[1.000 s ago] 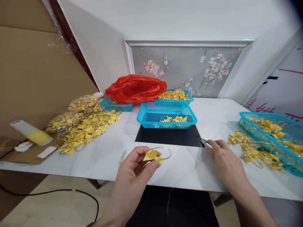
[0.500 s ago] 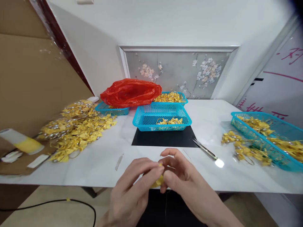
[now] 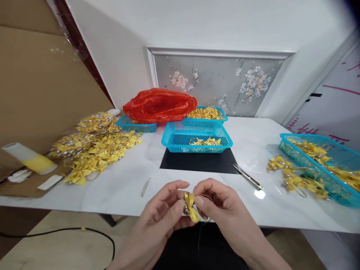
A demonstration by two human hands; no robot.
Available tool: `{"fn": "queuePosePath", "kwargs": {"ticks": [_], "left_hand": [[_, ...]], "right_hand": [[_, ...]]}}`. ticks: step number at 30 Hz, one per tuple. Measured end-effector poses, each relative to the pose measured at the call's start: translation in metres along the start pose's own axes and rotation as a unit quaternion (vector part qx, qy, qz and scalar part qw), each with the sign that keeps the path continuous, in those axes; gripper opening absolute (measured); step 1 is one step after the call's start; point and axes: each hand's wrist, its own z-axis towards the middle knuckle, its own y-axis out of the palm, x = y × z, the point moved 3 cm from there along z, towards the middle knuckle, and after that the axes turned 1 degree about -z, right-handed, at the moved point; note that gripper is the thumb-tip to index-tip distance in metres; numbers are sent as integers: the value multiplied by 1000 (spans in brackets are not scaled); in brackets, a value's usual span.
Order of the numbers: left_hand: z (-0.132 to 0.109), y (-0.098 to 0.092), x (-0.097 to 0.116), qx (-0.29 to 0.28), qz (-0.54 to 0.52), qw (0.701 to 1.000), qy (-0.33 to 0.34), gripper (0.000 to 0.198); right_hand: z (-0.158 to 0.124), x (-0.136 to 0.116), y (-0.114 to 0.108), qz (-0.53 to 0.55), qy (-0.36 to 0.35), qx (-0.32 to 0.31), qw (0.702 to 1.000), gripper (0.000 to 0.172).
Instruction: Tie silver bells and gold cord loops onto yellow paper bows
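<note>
Between my two hands, at the table's front edge, is a yellow ribbon bow (image 3: 191, 210) with small silver bells and a thin golden cord loop. My left hand (image 3: 168, 210) pinches the bell side of it between thumb and fingers. Thumb and forefinger of my right hand (image 3: 215, 200) are closed on the bow's other side, by the cord. A thin thread hangs down below the bow. Beyond my hands, a blue plastic basket (image 3: 197, 150) holds a few similar bows and stands partly on a black mat (image 3: 197, 162).
Thread snips (image 3: 248, 177) lie right of the mat. Heaps of yellow bows (image 3: 104, 153) cover the left side. Another blue basket (image 3: 323, 176) stands at right, with loose bows (image 3: 295, 180) beside it. A red plastic bag (image 3: 160, 107) rests on baskets behind. A yellow-white tube (image 3: 30, 159) lies far left.
My hands have turned the bow, so its yellow loops and bells now show between them. My left fingers have lifted and spread, while the right fingers have closed in. The view has shifted slightly.
</note>
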Motion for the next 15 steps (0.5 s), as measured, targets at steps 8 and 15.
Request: {"fn": "queuePosePath", "kwargs": {"ticks": [8, 15], "left_hand": [[5, -4, 1, 44, 106, 989, 93, 5], [-5, 4, 7, -4, 104, 990, 90, 19]], "right_hand": [[-5, 0, 1, -97, -30, 0, 995, 29], [-12, 2, 4, -135, -22, 15, 990, 24]]}}
